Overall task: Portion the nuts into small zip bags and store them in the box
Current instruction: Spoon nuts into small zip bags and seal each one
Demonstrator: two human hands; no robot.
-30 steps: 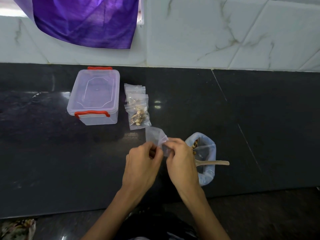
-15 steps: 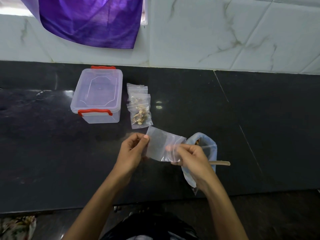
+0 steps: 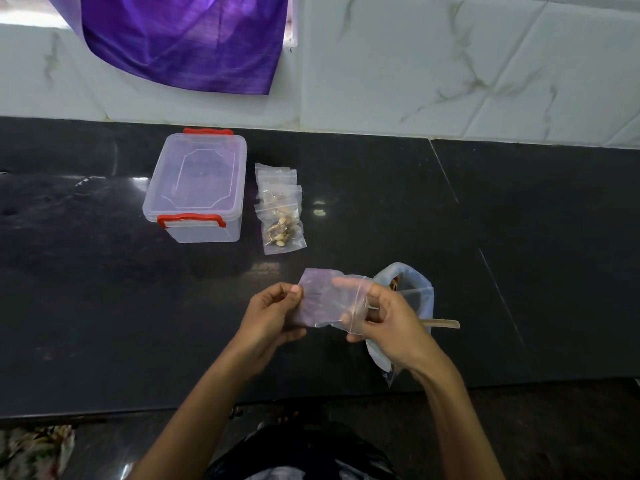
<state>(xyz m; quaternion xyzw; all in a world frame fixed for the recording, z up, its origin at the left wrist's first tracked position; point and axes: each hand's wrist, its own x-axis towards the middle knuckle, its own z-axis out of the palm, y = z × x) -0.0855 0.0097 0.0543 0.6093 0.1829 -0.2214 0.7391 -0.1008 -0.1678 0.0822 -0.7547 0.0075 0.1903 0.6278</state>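
An empty small zip bag [image 3: 323, 299] is held flat above the dark counter, between both hands. My left hand [image 3: 268, 320] pinches its closed end. My right hand [image 3: 388, 323] grips its zip end, with fingers showing through the plastic. Behind my right hand stands a large clear bag of nuts [image 3: 414, 289], its top rolled open, with a wooden spoon handle [image 3: 443, 323] sticking out to the right. A short row of small zip bags with nuts [image 3: 280, 223] lies beside the clear box [image 3: 199, 188], whose lid with red latches is closed.
The black stone counter [image 3: 519, 237] runs to a white marble-tiled wall. A purple cloth [image 3: 187, 39] hangs over the wall at the upper left. The counter's front edge lies just below my forearms, and a patterned cloth [image 3: 31, 448] shows at the bottom left.
The hands have drawn apart and spread the crumpled small bag out flat. My right hand has worked fingers into the zip end.
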